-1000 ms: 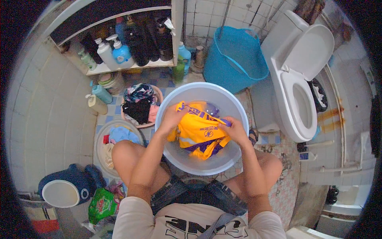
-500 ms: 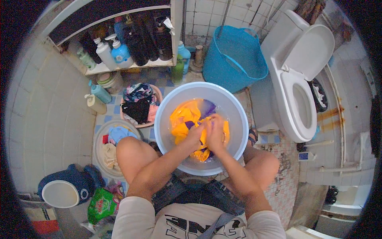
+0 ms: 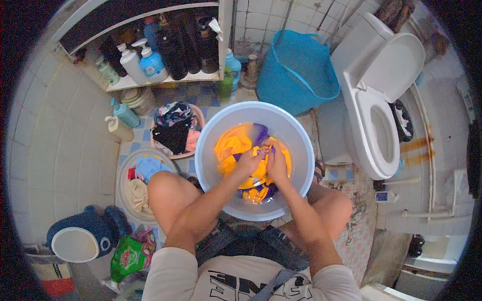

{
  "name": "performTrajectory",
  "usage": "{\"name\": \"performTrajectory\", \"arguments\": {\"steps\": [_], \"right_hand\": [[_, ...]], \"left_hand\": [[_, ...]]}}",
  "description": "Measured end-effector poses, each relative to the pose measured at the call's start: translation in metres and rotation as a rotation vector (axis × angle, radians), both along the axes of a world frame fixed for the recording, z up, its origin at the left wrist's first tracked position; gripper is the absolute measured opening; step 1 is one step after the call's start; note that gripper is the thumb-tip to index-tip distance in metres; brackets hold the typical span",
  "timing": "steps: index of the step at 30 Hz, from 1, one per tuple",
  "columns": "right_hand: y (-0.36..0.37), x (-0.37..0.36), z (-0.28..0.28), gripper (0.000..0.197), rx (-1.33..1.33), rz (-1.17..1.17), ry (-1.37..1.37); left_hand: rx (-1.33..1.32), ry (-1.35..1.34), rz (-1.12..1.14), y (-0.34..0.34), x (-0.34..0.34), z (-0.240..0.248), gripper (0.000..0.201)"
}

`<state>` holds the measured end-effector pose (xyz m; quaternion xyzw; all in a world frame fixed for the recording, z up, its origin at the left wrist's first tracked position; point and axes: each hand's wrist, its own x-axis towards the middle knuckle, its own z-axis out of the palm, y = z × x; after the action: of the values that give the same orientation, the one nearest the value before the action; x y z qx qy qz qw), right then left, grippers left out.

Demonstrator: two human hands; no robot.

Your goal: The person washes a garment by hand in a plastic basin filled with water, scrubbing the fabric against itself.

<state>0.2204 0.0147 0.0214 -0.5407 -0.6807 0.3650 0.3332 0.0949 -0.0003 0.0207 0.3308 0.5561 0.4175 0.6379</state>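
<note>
A round pale basin [image 3: 211, 135] stands on the tiled floor between my knees. An orange and purple garment [image 3: 232, 144] lies in it, partly under water. My left hand [image 3: 248, 161] and my right hand [image 3: 275, 161] are pressed close together over the middle of the garment, both gripping its cloth. The fingertips are buried in the folds.
A blue bucket [image 3: 296, 75] stands behind the basin, a white toilet [image 3: 376, 115] to the right. A pink bowl of clothes [image 3: 173, 128] and a second bowl of clothes [image 3: 138, 180] lie on the left, below a shelf of bottles [image 3: 150, 60]. A green packet [image 3: 128, 253] rests by my left thigh.
A second ago my hands held the garment spread wide above the basin. They came together and pushed it down; now they clutch the bunched cloth in the middle.
</note>
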Motion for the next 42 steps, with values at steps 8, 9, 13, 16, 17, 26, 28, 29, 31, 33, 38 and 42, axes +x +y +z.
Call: {"name": "performTrajectory", "arguments": {"steps": [8,9,13,16,17,26,28,29,31,33,38,42], "right_hand": [[-0.003,0.005,-0.025,0.056,0.361,0.174,-0.736],[-0.008,0.004,-0.037,0.056,0.356,0.179,-0.737],[-0.018,0.01,-0.077,0.057,0.398,0.267,-0.942],[-0.015,0.01,-0.085,0.056,0.329,0.26,-0.935],[-0.013,0.008,-0.083,0.056,0.338,0.248,-0.936],[-0.005,0.013,-0.023,0.043,0.065,0.07,-0.752],[-0.005,0.02,-0.025,0.037,0.081,0.131,-0.775],[-0.003,0.022,-0.021,0.037,0.144,0.27,-0.583],[-0.003,0.023,-0.014,0.037,0.209,0.404,-0.387],[-0.008,0.026,0.005,0.034,0.056,0.541,-0.197],[0.007,0.06,0.023,0.023,-0.296,0.201,0.132],[0.024,0.069,0.003,0.021,-0.554,-0.122,0.738]], "left_hand": [[0.431,1.358,-0.413,-0.02,-0.012,-0.033,0.062],[0.472,1.438,-0.487,-0.024,-0.011,-0.046,0.063],[0.493,1.434,-0.57,-0.026,-0.011,-0.074,0.06],[0.539,1.458,-0.519,-0.026,-0.01,-0.081,0.059],[0.541,1.46,-0.518,-0.024,-0.01,-0.078,0.059],[0.494,1.362,-0.259,-0.008,-0.017,-0.018,0.063],[0.531,1.35,-0.274,-0.011,-0.023,-0.019,0.063],[0.532,1.353,-0.27,-0.012,-0.024,-0.02,0.063],[0.599,1.275,-0.254,-0.014,-0.026,-0.022,0.054],[0.553,1.259,-0.403,-0.012,-0.035,-0.023,0.054],[0.443,1.216,-0.577,-0.005,-0.049,-0.013,0.044],[0.419,0.312,-0.35,0.003,-0.031,0.001,0.037]]}}
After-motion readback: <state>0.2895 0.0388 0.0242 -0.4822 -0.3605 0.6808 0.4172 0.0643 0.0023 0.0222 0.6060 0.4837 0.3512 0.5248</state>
